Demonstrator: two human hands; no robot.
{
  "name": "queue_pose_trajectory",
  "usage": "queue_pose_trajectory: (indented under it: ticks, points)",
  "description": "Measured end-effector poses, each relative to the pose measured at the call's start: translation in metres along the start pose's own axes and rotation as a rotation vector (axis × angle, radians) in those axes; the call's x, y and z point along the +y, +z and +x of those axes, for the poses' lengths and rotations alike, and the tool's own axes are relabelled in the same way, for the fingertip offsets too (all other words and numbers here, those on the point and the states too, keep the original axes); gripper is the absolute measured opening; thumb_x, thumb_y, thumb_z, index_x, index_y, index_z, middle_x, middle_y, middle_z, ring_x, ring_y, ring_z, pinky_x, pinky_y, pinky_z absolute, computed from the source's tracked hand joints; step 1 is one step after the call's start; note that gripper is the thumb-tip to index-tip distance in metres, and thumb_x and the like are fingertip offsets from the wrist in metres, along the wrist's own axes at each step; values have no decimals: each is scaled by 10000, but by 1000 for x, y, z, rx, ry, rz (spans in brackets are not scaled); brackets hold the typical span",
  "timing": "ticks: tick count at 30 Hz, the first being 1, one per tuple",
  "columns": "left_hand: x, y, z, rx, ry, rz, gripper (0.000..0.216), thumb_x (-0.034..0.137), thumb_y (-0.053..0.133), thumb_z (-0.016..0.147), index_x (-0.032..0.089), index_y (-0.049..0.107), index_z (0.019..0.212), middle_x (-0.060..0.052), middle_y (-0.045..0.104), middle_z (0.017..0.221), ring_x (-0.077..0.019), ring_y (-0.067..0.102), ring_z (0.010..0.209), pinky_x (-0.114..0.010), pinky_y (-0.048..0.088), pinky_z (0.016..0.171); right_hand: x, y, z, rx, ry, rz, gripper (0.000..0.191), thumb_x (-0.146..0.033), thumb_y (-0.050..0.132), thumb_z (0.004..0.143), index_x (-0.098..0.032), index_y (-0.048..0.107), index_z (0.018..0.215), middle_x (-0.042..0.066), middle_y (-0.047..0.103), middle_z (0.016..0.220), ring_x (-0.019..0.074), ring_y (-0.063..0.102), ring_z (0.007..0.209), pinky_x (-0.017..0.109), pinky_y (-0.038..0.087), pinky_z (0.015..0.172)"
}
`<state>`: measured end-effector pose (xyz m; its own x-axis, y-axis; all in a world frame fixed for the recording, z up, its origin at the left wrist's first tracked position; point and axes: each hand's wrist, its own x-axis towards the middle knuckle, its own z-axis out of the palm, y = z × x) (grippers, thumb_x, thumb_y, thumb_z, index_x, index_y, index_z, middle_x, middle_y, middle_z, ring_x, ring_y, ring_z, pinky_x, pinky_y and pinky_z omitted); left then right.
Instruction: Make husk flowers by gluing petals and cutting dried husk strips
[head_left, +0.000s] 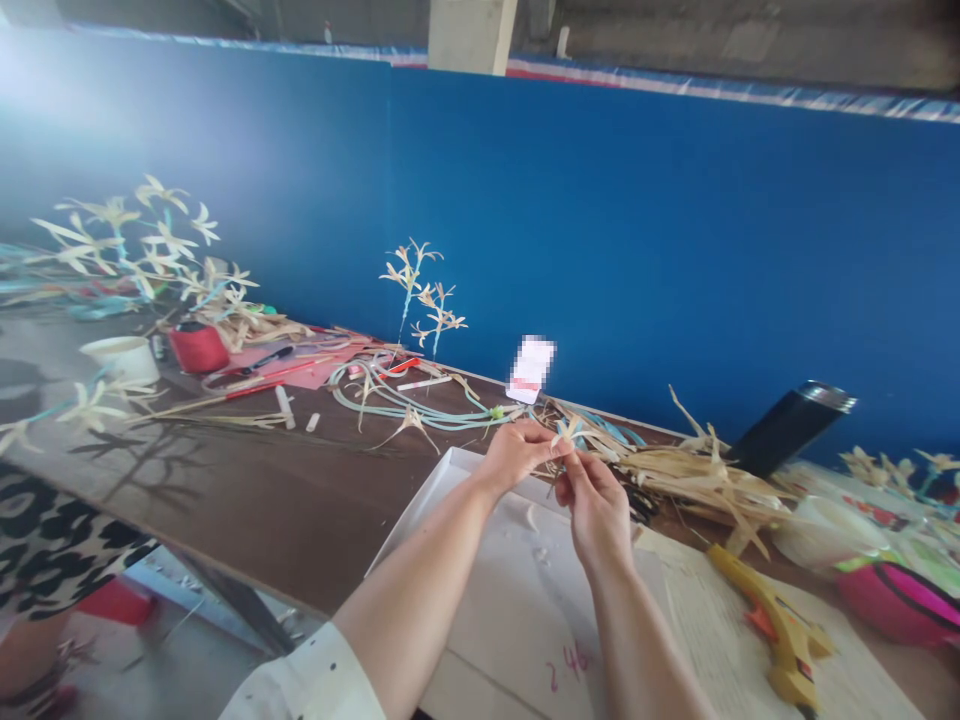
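Observation:
My left hand (516,452) and my right hand (598,505) meet above a white tray (420,520), both pinching a small straw flower (568,432) with pale narrow petals. The left fingers close on it from the left, the right fingers from below. A pile of dried straw strips (686,472) lies just right of the hands. Light green tubing (390,400) coils on the brown table (247,490) to the left.
A yellow glue gun (780,625) lies at the right, near a black flask (787,425) and a pink bowl (896,600). Finished straw flower sprays (416,290) stand against the blue wall. A red cup (197,345) and white cup (124,357) sit far left. A person in patterned clothing (52,545) is at the left edge.

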<state>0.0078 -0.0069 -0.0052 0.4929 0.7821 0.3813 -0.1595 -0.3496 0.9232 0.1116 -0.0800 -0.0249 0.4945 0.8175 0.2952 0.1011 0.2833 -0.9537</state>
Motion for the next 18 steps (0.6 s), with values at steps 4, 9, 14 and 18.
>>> queue_pose_trajectory:
  ticks: [4,9,14,18]
  points:
    - [1,-2,0,-4,8,28,329,459,602,698,147,696,738,-28,588,758,-141,550,764,-243,416,731,-3,0,0,-3,-21,-57,281,-430,583,769,-167,636,853,-44,480,472,80,394,434,206,298,425]
    - [3,0,1,24,27,23,330,457,612,692,144,702,743,-38,591,768,-142,550,763,-241,419,720,-3,-1,0,5,-59,-80,269,-414,583,773,-167,635,866,-12,565,549,97,464,460,226,370,468]
    - [2,3,0,60,70,66,301,436,622,692,159,710,771,-35,577,734,-144,543,753,-247,421,703,0,-2,0,-18,-49,24,267,-392,607,755,-172,632,904,17,615,663,132,548,555,264,449,536]
    - [-1,5,1,85,104,64,263,403,637,690,170,712,784,-32,571,738,-145,551,757,-258,434,721,-1,-1,-1,-23,-43,58,249,-367,627,738,-181,635,902,20,632,726,138,568,601,276,472,575]
